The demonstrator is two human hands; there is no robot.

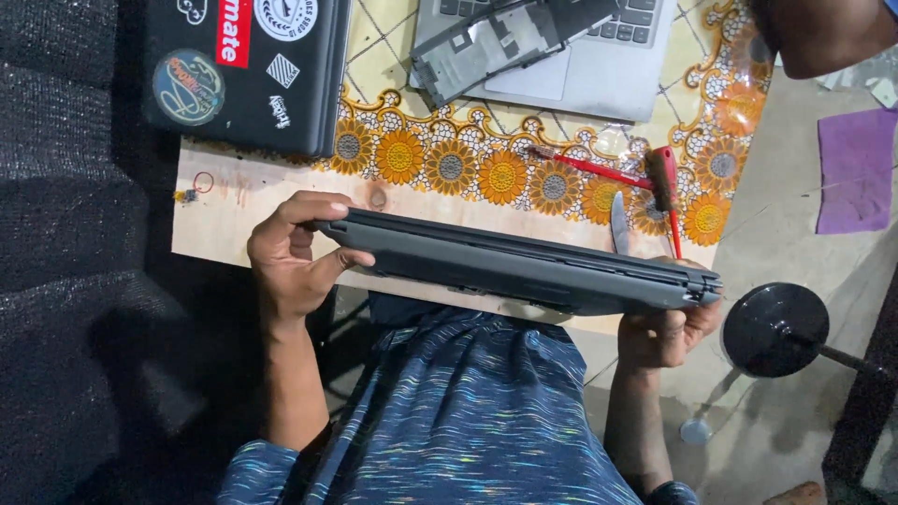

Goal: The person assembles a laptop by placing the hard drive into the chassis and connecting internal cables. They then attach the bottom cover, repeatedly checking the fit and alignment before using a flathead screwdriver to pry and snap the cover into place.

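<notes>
- Head view: a closed dark grey laptop (524, 266) is held edge-on above the tabletop (224, 201) edge, gripped by the left hand (295, 257) at one end and cupped by the right hand (666, 329) at the other.
- A slip is risked: the red screwdriver (636, 178) and blade (619, 223) beneath could be struck.

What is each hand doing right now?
Left hand: closed on one end of the closed dark grey laptop.
Right hand: closed on its other end.
</notes>
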